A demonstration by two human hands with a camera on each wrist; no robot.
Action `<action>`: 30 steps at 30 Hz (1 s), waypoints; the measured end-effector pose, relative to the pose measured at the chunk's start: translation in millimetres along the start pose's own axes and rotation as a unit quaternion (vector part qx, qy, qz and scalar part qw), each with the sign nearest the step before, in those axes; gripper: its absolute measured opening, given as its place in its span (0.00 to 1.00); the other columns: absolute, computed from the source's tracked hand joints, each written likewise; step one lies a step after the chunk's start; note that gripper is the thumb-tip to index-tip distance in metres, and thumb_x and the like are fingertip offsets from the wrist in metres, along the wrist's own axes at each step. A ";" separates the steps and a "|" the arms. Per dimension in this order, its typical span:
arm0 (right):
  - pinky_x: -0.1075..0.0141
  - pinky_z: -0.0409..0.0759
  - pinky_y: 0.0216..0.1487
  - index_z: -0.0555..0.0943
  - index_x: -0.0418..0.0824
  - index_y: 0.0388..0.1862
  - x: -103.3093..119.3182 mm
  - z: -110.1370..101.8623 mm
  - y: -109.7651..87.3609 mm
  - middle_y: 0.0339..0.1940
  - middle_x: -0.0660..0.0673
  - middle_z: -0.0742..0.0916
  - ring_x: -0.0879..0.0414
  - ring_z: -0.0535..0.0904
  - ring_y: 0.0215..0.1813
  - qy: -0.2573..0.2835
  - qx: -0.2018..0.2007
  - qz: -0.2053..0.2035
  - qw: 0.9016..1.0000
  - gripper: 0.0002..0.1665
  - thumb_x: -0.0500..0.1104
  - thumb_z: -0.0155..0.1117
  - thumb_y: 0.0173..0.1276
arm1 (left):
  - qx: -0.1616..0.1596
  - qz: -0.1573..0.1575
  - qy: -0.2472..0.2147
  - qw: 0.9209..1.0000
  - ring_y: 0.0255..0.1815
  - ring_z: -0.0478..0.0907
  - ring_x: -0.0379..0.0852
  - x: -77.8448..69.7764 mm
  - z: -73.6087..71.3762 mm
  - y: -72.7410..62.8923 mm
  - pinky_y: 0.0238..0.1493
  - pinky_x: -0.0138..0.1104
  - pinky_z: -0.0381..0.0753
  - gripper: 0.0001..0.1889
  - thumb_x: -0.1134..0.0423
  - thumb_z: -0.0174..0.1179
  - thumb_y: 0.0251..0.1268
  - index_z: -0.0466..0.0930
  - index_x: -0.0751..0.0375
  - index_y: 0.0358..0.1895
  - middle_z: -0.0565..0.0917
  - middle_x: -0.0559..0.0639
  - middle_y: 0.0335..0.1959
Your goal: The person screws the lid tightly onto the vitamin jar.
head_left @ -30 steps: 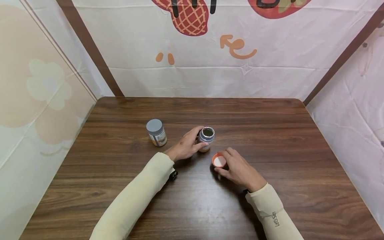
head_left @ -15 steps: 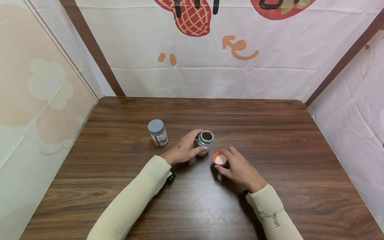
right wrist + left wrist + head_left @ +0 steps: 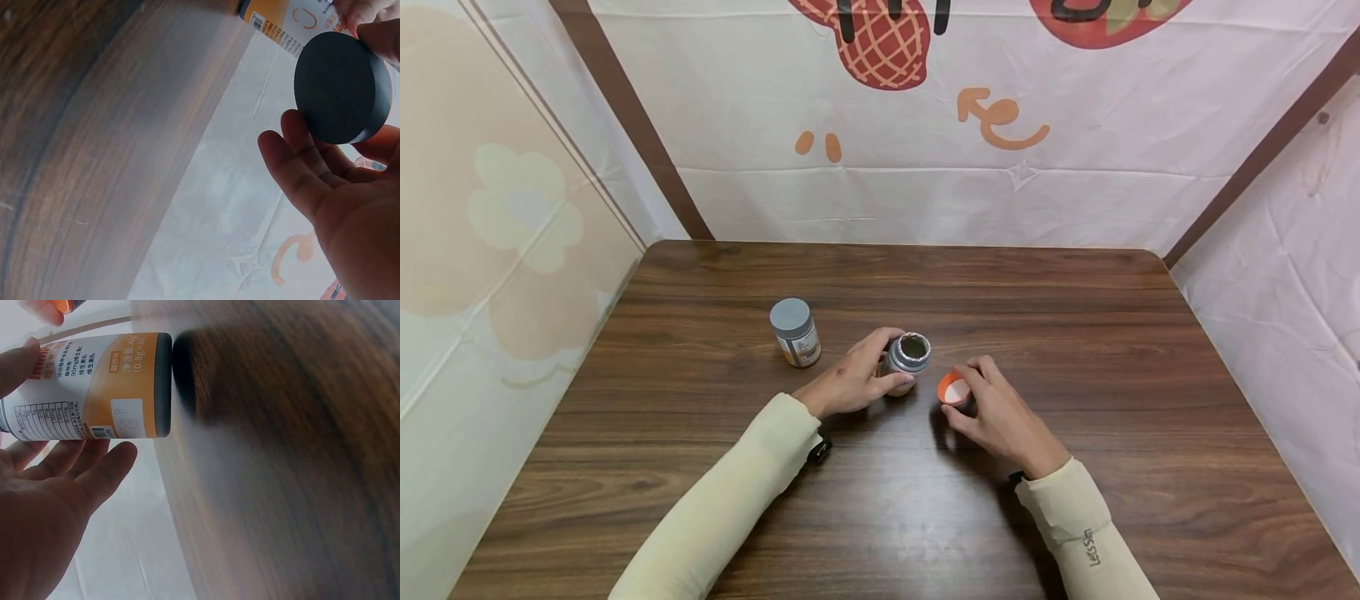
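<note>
Left hand (image 3: 848,382) grips an open jar (image 3: 94,387) between thumb and fingers, right hand (image 3: 1000,419) pinches an upturned-looking lid (image 3: 956,390) at its fingertips, capped jar (image 3: 795,333) left of the left hand, table (image 3: 880,517) below.

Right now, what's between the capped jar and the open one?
Head view: a bare strip of table beside the capped jar, then the left grip, curled round the open jar.

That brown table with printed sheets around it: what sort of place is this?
Perhaps a makeshift booth: printed sheets hang along the far, left and right sides of the brown table, where the left hand holds an open jar.
</note>
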State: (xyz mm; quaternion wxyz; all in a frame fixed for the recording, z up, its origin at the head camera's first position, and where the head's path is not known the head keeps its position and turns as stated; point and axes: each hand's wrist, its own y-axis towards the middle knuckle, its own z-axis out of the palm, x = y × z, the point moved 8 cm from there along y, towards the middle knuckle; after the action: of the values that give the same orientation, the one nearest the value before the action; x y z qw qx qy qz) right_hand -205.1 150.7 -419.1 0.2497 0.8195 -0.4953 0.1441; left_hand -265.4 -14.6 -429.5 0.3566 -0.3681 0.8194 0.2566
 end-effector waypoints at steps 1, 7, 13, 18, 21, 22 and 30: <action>0.55 0.79 0.49 0.77 0.27 0.61 0.3 -0.7 0.5 0.52 0.37 0.76 0.48 0.78 0.46 0.000 -0.001 0.000 1.000 0.32 0.43 0.73 0.62 | -0.001 0.001 0.000 1.000 0.62 0.73 0.48 0.1 -0.3 -0.8 0.63 0.46 0.72 0.29 0.62 0.68 0.66 0.66 0.62 0.67 0.74 0.55 0.61; 0.57 0.79 0.47 0.76 0.30 0.61 3.2 -4.9 1.6 0.49 0.39 0.78 0.51 0.78 0.44 0.002 -0.020 -0.014 1.000 0.33 0.41 0.75 0.60 | 0.004 0.001 0.000 1.000 0.60 0.73 0.47 -0.8 -0.8 -4.7 0.63 0.44 0.72 0.28 0.62 0.68 0.66 0.67 0.62 0.65 0.75 0.54 0.60; 0.55 0.80 0.48 0.75 0.29 0.57 6.4 -7.8 3.6 0.47 0.38 0.80 0.48 0.79 0.46 0.008 -0.042 -0.025 0.999 0.34 0.38 0.80 0.53 | 0.005 0.004 0.002 1.000 0.61 0.73 0.47 -0.5 -1.6 -8.1 0.63 0.44 0.71 0.29 0.61 0.69 0.65 0.67 0.62 0.65 0.75 0.54 0.60; 0.55 0.80 0.48 0.75 0.30 0.53 8.6 -10.0 3.2 0.44 0.39 0.81 0.47 0.80 0.46 0.011 -0.053 -0.038 0.998 0.35 0.37 0.83 0.49 | 0.005 0.005 0.000 1.000 0.60 0.74 0.45 0.7 -3.0 -11.3 0.62 0.43 0.73 0.29 0.61 0.69 0.65 0.67 0.60 0.65 0.75 0.52 0.59; 0.55 0.81 0.47 0.74 0.30 0.51 9.8 -11.6 2.1 0.43 0.39 0.82 0.47 0.81 0.45 0.014 -0.063 -0.048 0.997 0.35 0.36 0.84 0.48 | 0.006 0.006 -0.004 1.000 0.59 0.74 0.45 0.8 -3.8 -13.4 0.61 0.43 0.73 0.29 0.61 0.69 0.65 0.67 0.60 0.65 0.76 0.51 0.59; 0.55 0.81 0.46 0.74 0.30 0.51 9.9 -11.8 1.8 0.43 0.39 0.82 0.47 0.81 0.44 0.014 -0.065 -0.051 0.996 0.35 0.36 0.84 0.48 | 0.006 0.006 -0.006 1.000 0.59 0.74 0.45 0.6 -4.0 -14.1 0.61 0.43 0.73 0.29 0.62 0.69 0.65 0.67 0.60 0.65 0.75 0.52 0.59; 0.54 0.79 0.46 0.74 0.30 0.52 12.2 -14.4 1.7 0.43 0.39 0.83 0.47 0.80 0.45 0.014 -0.087 -0.070 0.994 0.33 0.35 0.82 0.51 | 0.008 0.002 -0.010 1.000 0.60 0.75 0.48 0.1 -5.1 -19.5 0.62 0.43 0.73 0.29 0.62 0.69 0.64 0.67 0.61 0.65 0.75 0.53 0.60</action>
State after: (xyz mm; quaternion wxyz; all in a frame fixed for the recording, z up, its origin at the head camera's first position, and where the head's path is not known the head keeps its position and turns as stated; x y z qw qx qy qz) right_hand -200.7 149.0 -400.8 0.3359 0.8255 -0.4437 0.0938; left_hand -252.1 -29.7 -429.5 0.3674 -0.3612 0.8183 0.2546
